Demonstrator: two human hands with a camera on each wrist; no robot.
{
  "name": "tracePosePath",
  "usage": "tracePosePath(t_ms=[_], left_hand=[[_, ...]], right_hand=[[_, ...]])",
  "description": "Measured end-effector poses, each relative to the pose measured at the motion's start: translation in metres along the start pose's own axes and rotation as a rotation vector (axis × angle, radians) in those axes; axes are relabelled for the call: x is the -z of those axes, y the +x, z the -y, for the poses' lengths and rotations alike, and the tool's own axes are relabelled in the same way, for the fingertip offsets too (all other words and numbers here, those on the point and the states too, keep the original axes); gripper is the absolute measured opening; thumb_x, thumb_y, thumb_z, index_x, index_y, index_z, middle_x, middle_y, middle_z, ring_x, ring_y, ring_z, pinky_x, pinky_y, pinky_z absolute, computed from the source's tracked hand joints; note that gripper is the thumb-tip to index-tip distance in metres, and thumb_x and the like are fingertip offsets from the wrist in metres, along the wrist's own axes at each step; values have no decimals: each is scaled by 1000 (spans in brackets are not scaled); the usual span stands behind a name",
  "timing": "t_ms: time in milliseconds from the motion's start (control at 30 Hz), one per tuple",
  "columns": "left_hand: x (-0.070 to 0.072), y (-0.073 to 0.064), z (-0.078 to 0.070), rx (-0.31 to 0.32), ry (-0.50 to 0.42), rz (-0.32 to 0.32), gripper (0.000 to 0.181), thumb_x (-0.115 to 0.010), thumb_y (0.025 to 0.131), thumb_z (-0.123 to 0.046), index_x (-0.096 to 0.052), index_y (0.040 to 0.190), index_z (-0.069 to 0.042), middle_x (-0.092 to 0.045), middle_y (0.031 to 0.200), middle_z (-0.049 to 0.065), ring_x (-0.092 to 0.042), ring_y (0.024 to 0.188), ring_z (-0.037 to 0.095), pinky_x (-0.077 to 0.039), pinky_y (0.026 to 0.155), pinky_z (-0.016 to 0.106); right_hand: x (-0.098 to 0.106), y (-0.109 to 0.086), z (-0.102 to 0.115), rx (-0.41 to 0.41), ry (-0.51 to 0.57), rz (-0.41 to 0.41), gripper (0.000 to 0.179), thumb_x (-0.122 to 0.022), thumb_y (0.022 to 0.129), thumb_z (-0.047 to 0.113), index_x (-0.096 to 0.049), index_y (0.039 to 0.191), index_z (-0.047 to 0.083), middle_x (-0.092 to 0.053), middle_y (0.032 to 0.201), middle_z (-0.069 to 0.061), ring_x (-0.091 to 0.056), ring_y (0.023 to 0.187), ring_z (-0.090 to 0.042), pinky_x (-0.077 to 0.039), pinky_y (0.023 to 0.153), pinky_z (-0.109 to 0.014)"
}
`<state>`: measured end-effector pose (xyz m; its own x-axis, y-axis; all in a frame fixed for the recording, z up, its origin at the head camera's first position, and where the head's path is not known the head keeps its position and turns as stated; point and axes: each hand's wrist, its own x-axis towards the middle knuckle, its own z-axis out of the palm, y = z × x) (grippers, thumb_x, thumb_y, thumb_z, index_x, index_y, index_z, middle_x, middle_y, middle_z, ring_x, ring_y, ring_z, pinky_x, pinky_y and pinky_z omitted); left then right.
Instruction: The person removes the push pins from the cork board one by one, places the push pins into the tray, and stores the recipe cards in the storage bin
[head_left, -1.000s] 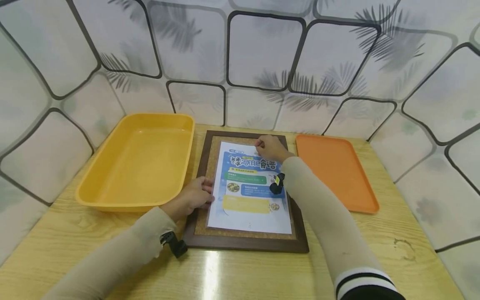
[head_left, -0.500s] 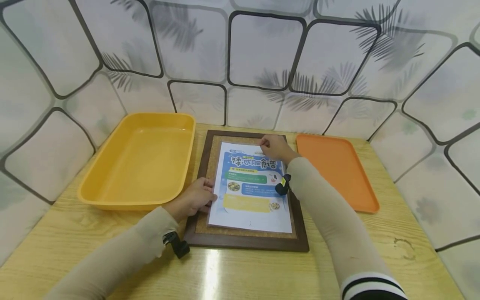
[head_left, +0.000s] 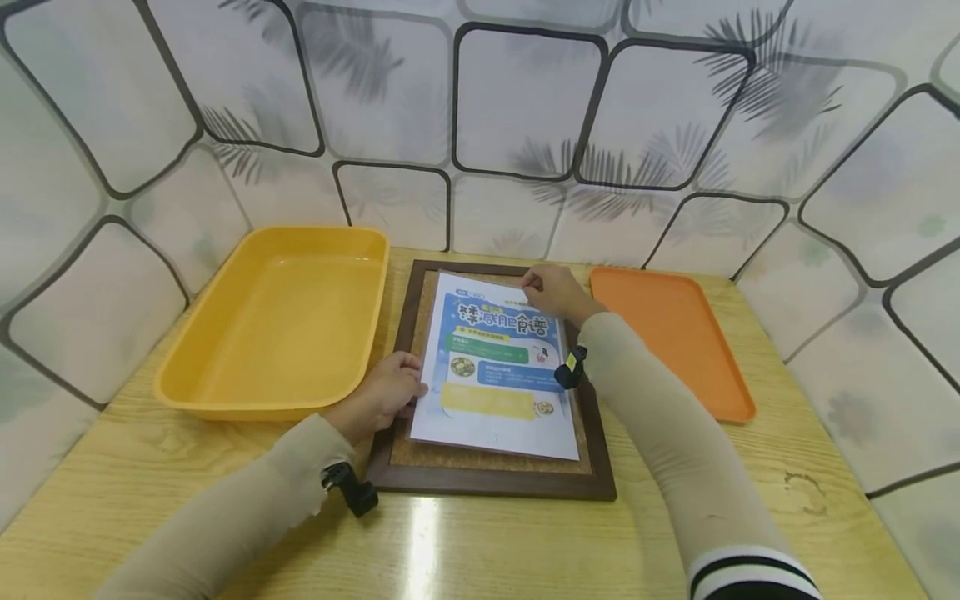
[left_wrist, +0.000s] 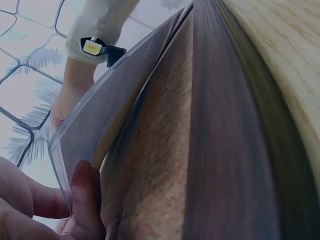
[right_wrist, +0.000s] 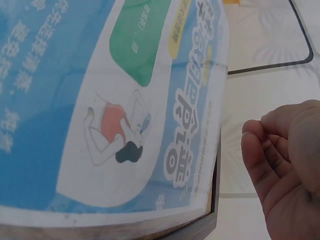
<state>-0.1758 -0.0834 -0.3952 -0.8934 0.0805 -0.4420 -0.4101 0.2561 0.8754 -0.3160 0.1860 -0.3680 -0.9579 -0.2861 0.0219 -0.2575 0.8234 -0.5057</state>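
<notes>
Left hand (head_left: 381, 393) pinching laminated sheet (head_left: 483, 425) by its edge, so nearer. Sheet lies right of those fingers, long axis roughly fore-aft, edge lifted off cork board (left_wrist: 155, 145). Right hand (head_left: 558, 293): fingertips together, nothing visible between, just beside sheet's far end.

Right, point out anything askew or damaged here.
The laminated sheet looks slightly crooked over the framed corkboard, out of line with its border, left edge lifted where the left hand pinches it. The table has a curved dark mark at right, possibly a stain.
</notes>
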Motion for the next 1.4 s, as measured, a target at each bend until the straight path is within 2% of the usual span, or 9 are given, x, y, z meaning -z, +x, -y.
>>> tracePosePath(t_ms=[400,600,900,1133,1400], left_hand=[[2,-2,-2,-29,-47,5,33,-50,92,10,-43,123,1,-54,103,15,-57,78,23,-50,57,31],[3,-5,-1,-31,-62,4,34,-51,92,11,-43,123,0,-54,103,14,-56,78,21,-51,57,31],[6,-11,-4,-46,-67,4,32,-51,92,11,-44,122,0,-55,102,13,-56,79,21,-48,56,29],[7,-14,-9,-59,-66,1,33,-52,92,10,-45,123,0,-53,104,13,-55,83,21,-50,60,29],[11,-17,-16,-65,-87,5,35,-51,94,8,-43,127,0,-53,109,14,-57,84,22,-50,59,29]], right_hand=[[11,-6,1,18,11,2,20,-52,95,11,-63,109,0,-63,96,-12,-59,86,-24,-50,77,-36],[17,-9,1,38,-24,4,22,-51,95,11,-63,109,-1,-65,97,-12,-61,87,-25,-51,79,-37],[25,-15,0,13,-36,-15,18,-52,95,12,-63,106,2,-65,93,-10,-61,83,-24,-51,76,-37],[31,-17,-2,49,-35,-29,19,-51,94,10,-62,106,0,-65,98,-13,-60,89,-26,-50,81,-39],[37,-18,-3,-1,-1,-33,18,-52,94,10,-61,106,0,-64,98,-13,-60,88,-26,-51,78,-38]])
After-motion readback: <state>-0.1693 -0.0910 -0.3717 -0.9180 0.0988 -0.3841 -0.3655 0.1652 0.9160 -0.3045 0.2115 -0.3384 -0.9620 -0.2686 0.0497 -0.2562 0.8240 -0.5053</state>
